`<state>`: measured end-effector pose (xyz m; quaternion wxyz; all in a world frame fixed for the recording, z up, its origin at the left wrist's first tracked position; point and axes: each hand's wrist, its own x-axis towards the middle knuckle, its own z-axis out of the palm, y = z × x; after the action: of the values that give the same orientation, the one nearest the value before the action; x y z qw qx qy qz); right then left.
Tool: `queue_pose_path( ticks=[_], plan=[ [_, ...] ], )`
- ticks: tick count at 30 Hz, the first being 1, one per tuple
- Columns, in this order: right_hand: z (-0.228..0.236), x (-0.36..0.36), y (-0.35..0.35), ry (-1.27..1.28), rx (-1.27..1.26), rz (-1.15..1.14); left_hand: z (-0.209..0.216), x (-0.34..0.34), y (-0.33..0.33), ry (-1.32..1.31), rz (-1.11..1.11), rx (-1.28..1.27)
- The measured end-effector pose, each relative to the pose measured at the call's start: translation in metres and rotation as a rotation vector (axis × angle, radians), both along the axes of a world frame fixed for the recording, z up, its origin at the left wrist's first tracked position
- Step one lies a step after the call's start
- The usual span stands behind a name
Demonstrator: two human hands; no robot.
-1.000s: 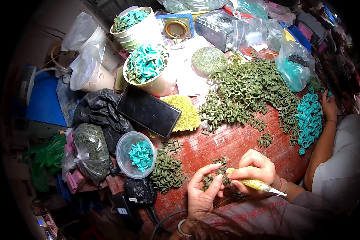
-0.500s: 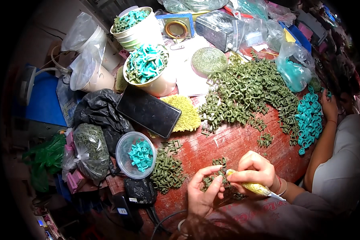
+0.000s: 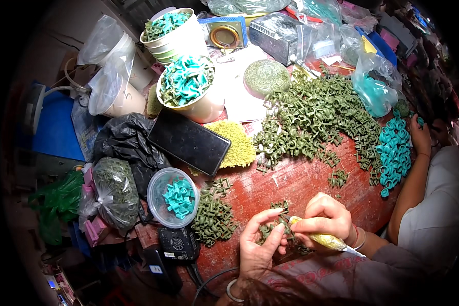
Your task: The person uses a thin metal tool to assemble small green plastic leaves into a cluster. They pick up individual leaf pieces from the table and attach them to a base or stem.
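My right hand (image 3: 326, 219) is closed round a slim plastic squeeze bag (image 3: 329, 241) with yellow filling. One end of the bag points at the fingertips of my left hand (image 3: 260, 242); its twisted tail sticks out below my right wrist. The left thumb and fingers curl toward each other as in a pinch, and whatever they hold is too small or hidden to make out. Small olive-green open-sided pieces (image 3: 279, 206) lie on the red tabletop (image 3: 260, 188) behind and between my hands. Nearer my left side is a loose heap of the same green pieces (image 3: 211, 219).
A clear tub (image 3: 155, 214) of turquoise pieces stands left, near a black phone (image 3: 188, 143) on a yellow sponge (image 3: 239, 145). Filled white buckets (image 3: 204, 109) stand behind. A large green heap (image 3: 321, 112) and turquoise rings (image 3: 392, 158) spread right, beside another person's hand (image 3: 421, 136).
Both hands keep almost the same place and grip, with the squeeze bag hardly shifted. My left wrist has moved very slightly. The piles and containers stay as they were.
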<state>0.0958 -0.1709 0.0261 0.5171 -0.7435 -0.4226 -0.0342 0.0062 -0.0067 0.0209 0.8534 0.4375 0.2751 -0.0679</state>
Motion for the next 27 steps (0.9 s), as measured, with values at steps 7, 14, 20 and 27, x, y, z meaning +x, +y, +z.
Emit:
queue_pose_path(
  ticks=[7,14,20,27],
  plan=[
    [-0.0005,-0.0015,-0.0012,0.004,0.001,0.006,-0.0044,-0.0031,0.0031,-0.018,-0.038,-0.033],
    [-0.0042,-0.0028,-0.003,-0.002,0.058,-0.033,-0.004,-0.0013,0.0018,0.039,-0.03,-0.045],
    [-0.0059,-0.0024,-0.0032,0.024,0.072,-0.085,-0.0057,-0.0014,0.0031,0.039,-0.014,-0.099],
    [-0.0028,0.0006,-0.003,0.059,0.036,-0.042,-0.0048,-0.0014,0.0033,0.048,-0.016,-0.102]
  ],
)
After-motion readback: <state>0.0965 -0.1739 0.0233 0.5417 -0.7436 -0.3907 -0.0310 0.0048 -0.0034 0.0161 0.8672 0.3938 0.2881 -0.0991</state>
